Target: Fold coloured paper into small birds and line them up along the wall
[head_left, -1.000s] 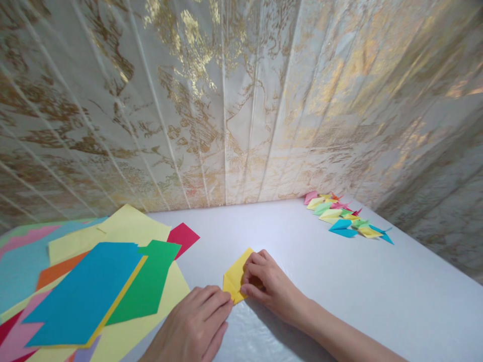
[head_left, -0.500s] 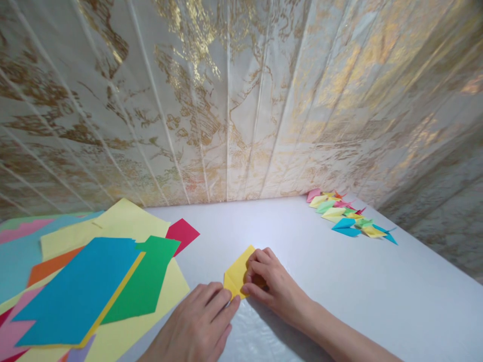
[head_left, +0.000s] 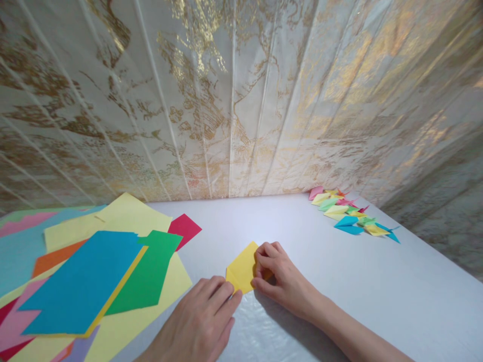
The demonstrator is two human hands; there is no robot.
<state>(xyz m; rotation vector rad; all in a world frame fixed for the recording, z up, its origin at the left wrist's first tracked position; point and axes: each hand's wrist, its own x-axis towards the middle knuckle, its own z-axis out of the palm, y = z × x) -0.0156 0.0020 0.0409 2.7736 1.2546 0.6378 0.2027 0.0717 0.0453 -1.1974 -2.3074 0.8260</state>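
Note:
A folded yellow paper (head_left: 241, 269) lies on the white table between my hands. The thumb and fingers of my left hand (head_left: 207, 314) close on its lower left corner. At the paper's right side, my right hand (head_left: 281, 276) is curled, thumb and fingertips pressed on the edge. Part of the paper is hidden under the right fingers. A crease shows near its lower left end.
Coloured sheets lie at left, with blue (head_left: 83, 281), green (head_left: 145, 276), pale yellow (head_left: 128, 213) and red (head_left: 184, 231) ones. Several small folded paper figures (head_left: 349, 224) sit at the back right. A gold-patterned curtain (head_left: 226, 100) hangs behind the table (head_left: 377, 291).
My right hand has slid slightly right along the yellow paper, uncovering more of it. My left hand still touches the lower left corner. The whole view has shifted a little.

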